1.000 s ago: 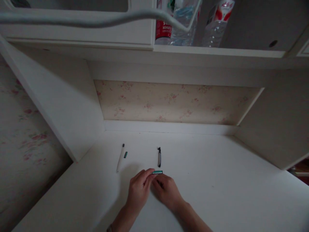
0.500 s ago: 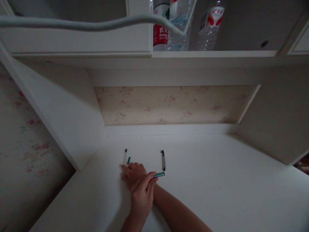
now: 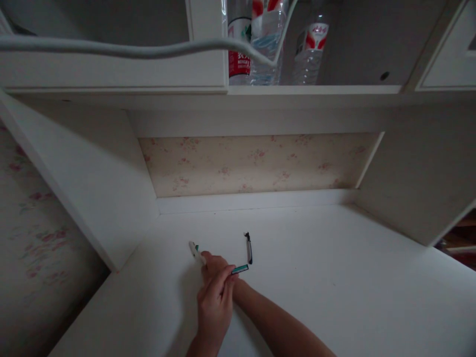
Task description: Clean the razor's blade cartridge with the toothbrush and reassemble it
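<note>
My arms cross over the white desktop. My right hand (image 3: 213, 263) reaches to the left under my left one, its fingers closed on a slim white stick (image 3: 194, 250) that tilts up from its grip. A small teal piece (image 3: 197, 247) shows just behind the stick, partly covered. My left hand (image 3: 216, 300) lies over the right wrist and pinches a short teal strip with dark edges (image 3: 240, 269), which points right. Beyond the strip lies a thin black and clear stick-like piece (image 3: 249, 249), touched by neither hand. The exact kinds of these small things are unclear.
A white cabinet shelf (image 3: 316, 89) overhangs the desktop (image 3: 316, 277), with several plastic bottles (image 3: 310, 54) on it. A pale cable (image 3: 148, 51) runs across in front. White side panels (image 3: 92, 183) stand left and right.
My right hand has closed on the white stick and lifted its far end off the desktop. My left hand still holds the teal strip. The view has shifted slightly.
</note>
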A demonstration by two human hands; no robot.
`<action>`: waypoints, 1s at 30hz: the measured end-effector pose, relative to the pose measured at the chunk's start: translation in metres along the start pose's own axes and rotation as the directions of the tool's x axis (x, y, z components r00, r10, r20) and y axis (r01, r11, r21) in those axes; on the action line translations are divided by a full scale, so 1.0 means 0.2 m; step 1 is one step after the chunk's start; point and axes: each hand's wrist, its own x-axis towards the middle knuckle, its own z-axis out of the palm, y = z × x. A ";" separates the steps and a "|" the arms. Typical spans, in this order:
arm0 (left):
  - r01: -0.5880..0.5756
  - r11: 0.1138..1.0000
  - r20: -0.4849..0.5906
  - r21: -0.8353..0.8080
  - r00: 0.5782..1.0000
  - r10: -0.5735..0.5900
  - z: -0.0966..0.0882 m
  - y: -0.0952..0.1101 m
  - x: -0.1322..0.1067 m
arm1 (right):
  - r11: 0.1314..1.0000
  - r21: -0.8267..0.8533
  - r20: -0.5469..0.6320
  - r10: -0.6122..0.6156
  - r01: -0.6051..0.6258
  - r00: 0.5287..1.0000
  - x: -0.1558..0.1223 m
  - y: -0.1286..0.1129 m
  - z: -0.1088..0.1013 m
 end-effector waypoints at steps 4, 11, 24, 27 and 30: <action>0.015 1.000 0.023 -0.026 1.000 -0.015 -0.01 -0.01 0.01 | 0.993 0.109 -0.002 0.044 -0.043 0.999 -0.21 0.00 -0.24; 0.010 1.000 0.070 -0.016 0.997 -0.008 0.01 0.01 0.00 | 0.638 0.730 -0.009 0.370 -0.247 0.929 -0.66 0.01 -0.48; -0.011 1.000 0.077 0.027 0.997 0.009 0.05 0.01 -0.04 | 0.862 0.442 0.008 0.271 -0.247 0.962 -0.77 -0.09 -0.41; -0.038 0.999 0.083 0.032 0.996 0.036 0.05 0.01 -0.04 | 0.894 0.365 0.033 0.266 -0.260 0.963 -0.77 -0.10 -0.40; -0.047 0.998 0.077 0.040 0.996 0.043 0.04 0.02 -0.04 | 0.895 0.351 0.017 0.289 -0.277 0.957 -0.76 -0.11 -0.41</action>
